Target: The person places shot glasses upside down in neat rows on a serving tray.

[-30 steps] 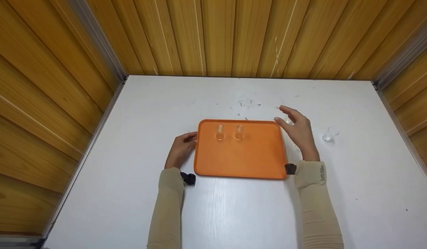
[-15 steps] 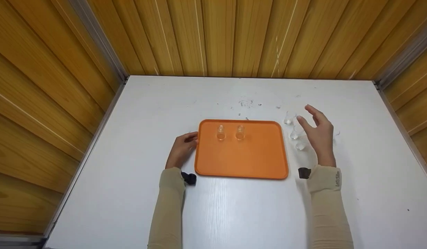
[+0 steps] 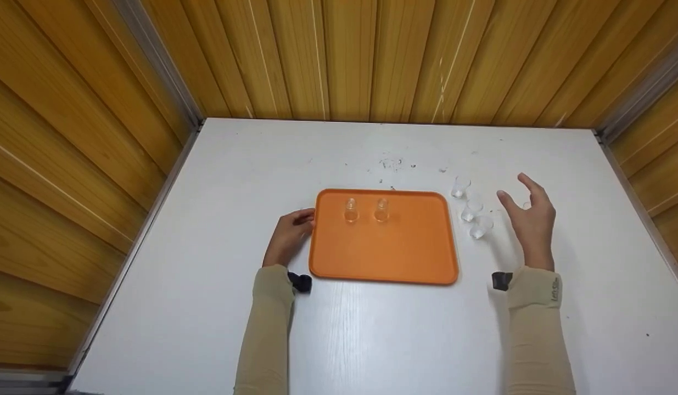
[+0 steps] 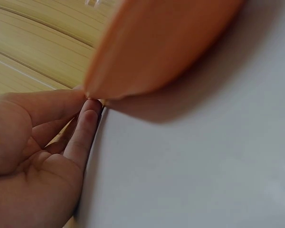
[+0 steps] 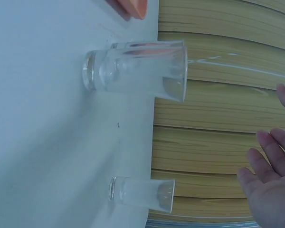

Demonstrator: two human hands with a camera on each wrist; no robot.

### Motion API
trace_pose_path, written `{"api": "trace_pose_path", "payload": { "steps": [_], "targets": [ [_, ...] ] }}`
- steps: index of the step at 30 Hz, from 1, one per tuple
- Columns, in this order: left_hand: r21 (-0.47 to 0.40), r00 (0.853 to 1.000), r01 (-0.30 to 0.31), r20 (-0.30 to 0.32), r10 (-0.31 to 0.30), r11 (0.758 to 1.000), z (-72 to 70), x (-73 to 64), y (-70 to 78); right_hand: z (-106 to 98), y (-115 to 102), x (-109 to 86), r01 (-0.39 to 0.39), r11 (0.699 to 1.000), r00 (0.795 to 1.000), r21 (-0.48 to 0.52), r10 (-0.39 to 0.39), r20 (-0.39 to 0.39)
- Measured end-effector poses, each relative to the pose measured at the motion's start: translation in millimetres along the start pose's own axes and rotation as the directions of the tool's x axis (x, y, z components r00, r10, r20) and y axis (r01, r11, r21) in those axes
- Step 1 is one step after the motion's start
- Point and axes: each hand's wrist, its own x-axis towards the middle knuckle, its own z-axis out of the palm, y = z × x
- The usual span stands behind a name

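Note:
An orange tray (image 3: 384,258) lies on the white table. My left hand (image 3: 288,235) is at its left edge; in the left wrist view the fingertips (image 4: 91,107) meet at the tray's rim (image 4: 147,61) and pinch it. Two clear shot glasses stand near the tray's far side, the left one (image 3: 351,211) and the right one (image 3: 381,211), narrower end up. My right hand (image 3: 533,222) hovers right of the tray, fingers and thumb spread, nothing held. It partly hides another shot glass (image 5: 142,194), which stands upright, apart from the hand.
Three more shot glasses, the far one (image 3: 459,187), the middle one (image 3: 470,209) and the near one (image 3: 480,227), stand in a row just right of the tray. Wood-grain walls (image 3: 349,60) enclose the white table (image 3: 393,334) at the back and sides.
My right hand has moved rightward, away from the tray's right edge and past the row of three shot glasses, which now shows. My left hand and the tray stay put.

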Motion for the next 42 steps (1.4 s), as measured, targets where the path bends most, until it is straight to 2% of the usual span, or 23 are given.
{"api": "trace_pose_path", "payload": {
  "steps": [9,15,24,31,36,42],
  "targets": [
    [-0.036,0.998,0.057,-0.002,-0.057,0.998,0.8,0.9,1.4,-4.7,18.8,4.5,-0.135,0.991,0.991,-0.007,0.135,0.012],
    [-0.02,0.999,0.049,-0.004,-0.049,0.999,0.8,1.0,1.6,-9.8,31.7,6.9,-0.188,0.982,0.981,-0.023,0.189,0.035],
    [-0.019,0.999,0.041,0.003,-0.041,0.999,0.5,0.7,1.2,-22.5,45.7,11.4,-0.179,0.982,0.979,-0.063,0.184,0.083],
    [0.014,0.999,0.054,-0.001,-0.054,0.998,-2.0,0.2,2.8,-34.0,59.1,14.9,-0.196,0.974,0.959,-0.111,0.214,0.185],
    [-0.016,0.999,0.032,-0.002,-0.032,0.999,-1.9,0.3,2.6,-40.4,66.7,18.4,-0.174,0.976,0.944,-0.128,0.203,0.262],
    [-0.012,0.998,0.064,-0.006,-0.064,0.998,1.0,2.1,1.4,-47.7,73.4,25.7,-0.158,0.973,0.917,-0.17,0.208,0.34]
  ]
}}
